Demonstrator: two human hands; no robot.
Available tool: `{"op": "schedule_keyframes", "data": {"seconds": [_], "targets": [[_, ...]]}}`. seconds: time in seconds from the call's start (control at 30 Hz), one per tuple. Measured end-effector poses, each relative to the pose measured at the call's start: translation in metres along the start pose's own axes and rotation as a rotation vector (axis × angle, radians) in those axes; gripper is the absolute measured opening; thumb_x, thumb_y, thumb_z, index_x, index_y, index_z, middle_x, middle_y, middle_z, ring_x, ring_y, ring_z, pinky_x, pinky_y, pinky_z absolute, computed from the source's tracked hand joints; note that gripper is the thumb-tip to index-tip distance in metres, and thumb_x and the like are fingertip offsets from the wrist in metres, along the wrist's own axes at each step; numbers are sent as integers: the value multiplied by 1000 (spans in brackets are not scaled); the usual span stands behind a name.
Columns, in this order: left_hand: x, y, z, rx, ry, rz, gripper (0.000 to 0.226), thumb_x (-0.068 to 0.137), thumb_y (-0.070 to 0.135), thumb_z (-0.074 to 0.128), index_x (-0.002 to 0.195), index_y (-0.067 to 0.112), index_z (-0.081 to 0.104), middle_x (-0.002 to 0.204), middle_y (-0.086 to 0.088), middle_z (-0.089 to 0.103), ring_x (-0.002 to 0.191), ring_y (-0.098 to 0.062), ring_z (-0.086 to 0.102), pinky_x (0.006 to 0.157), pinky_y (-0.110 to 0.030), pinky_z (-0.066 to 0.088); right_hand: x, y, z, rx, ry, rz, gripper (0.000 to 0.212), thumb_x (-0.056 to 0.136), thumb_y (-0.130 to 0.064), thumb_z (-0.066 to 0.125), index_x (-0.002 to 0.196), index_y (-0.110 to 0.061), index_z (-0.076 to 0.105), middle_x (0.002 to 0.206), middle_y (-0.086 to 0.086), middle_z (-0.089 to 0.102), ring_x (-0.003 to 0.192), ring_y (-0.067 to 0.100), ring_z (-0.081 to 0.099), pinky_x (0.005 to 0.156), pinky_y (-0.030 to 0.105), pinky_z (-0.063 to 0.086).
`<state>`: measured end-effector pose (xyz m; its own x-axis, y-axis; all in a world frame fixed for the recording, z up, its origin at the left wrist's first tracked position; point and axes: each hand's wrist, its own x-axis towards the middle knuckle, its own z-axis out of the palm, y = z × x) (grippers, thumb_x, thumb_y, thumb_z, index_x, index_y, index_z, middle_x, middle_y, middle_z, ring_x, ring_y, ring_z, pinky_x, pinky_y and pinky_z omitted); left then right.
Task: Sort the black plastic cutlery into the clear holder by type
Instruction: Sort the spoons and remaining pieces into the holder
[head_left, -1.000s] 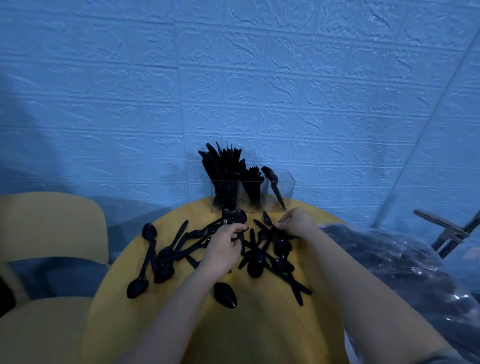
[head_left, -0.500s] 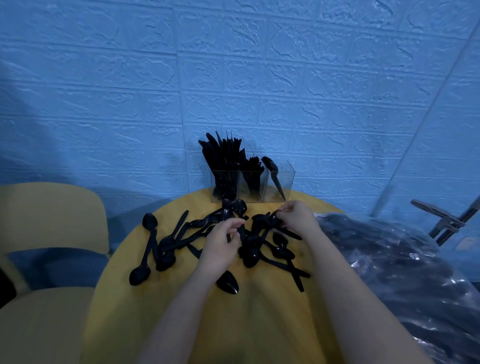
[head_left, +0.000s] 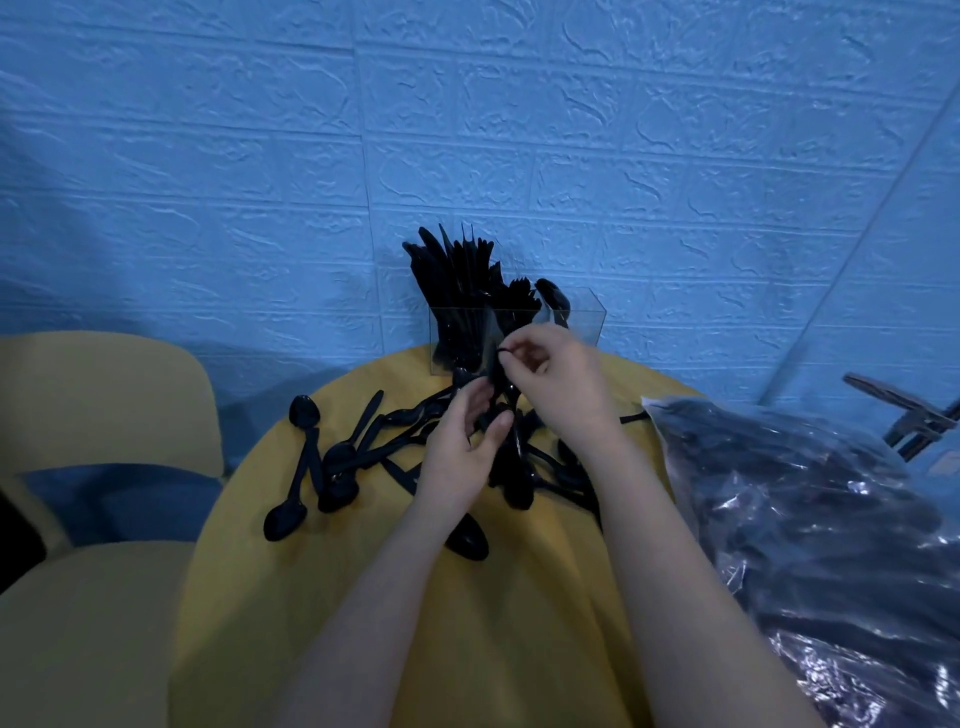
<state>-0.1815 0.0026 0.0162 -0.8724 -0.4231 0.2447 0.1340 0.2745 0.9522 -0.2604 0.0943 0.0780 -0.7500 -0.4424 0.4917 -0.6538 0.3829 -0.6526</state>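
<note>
Now both forearms reach from 6 o'clock toward the middle of the round yellow tabletop (head_left: 363, 623). The right hand (head_left: 558, 382) is raised in front of the clear holder (head_left: 589, 319), wrist bent, and its fingers (head_left: 511, 353) pinch the thin end of a black cutlery piece (head_left: 511, 415) that hangs down from them; which type it is I cannot tell. The left hand (head_left: 462, 441) is lower, at 7 o'clock from the right one, its fingers loosely curled around dark handles in the pile of black spoons (head_left: 343, 462).

The holder is a transparent box with flat walls, standing at 12 o'clock on the tabletop against the blue embossed brick-pattern wall (head_left: 467, 130). Its left part is packed with upright knives (head_left: 452, 275), forks (head_left: 519, 293) beside them, one spoon (head_left: 553, 299) at the right. The loose spoons are glossy, with oval bowls, scattered toward 9 o'clock. A crinkled shiny plastic bag (head_left: 805, 493) lies at 3 o'clock.
</note>
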Motion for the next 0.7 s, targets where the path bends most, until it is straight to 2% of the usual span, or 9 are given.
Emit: {"op": "schedule_keyframes", "data": {"seconds": [0.1,0.17,0.23,0.3,0.4,0.5,0.6,0.7], "targets": [[1,1,1,-89,-17,-128,51,94,24,54,140,9,38,131,1,50,125,-12,48,103,-22,40,-1,-4,9,-2,-40,-35,6,85,-16,65,87,-22,65,84,-8,58,73,2,54,66,7,41],[3,0,0,-112,-28,-182,52,94,27,54,141,11,40,133,-9,55,123,-20,52,104,-38,43,-2,-5,13,4,-75,-40,9,85,-16,66,84,-24,63,85,-7,59,74,3,55,67,5,41],[2,2,-1,-203,-26,-180,35,96,19,53,129,9,50,109,-10,68,100,-19,65,95,-46,50,-2,-5,12,35,-108,-16,10,85,-17,68,83,-25,62,86,-7,61,76,2,56,67,4,41],[1,3,-3,-312,-7,-174,16,97,13,49,111,9,57,82,1,71,76,-13,67,88,-48,51,1,-4,8,111,-122,37,8,85,-19,69,83,-25,64,85,-6,64,76,2,58,66,7,44],[1,2,-7,-398,8,-190,12,98,14,47,98,11,59,84,0,69,73,-12,63,85,-45,53,6,5,-4,180,-61,129,6,86,-21,68,83,-25,65,77,-11,62,75,3,57,66,16,46],[1,6,-8,-524,-35,-210,14,98,14,46,102,7,58,86,-5,65,68,-9,59,75,-34,56,7,15,-9,171,-73,199,5,89,-28,65,91,-24,67,79,-13,61,77,6,58,70,23,47],[0,11,-7,-570,-110,-186,19,100,11,42,111,7,56,82,-3,66,64,-7,57,70,-30,55,7,15,-4,183,-195,200,21,89,-33,64,104,-20,69,82,-13,64,75,5,60,68,20,46],[-2,15,-9,-610,-135,-193,21,101,11,40,116,8,55,83,-4,69,63,-10,59,69,-30,56,7,10,-2,176,-190,165,9,89,-26,65,93,-20,70,73,-12,63,64,1,57,64,16,42]]}}
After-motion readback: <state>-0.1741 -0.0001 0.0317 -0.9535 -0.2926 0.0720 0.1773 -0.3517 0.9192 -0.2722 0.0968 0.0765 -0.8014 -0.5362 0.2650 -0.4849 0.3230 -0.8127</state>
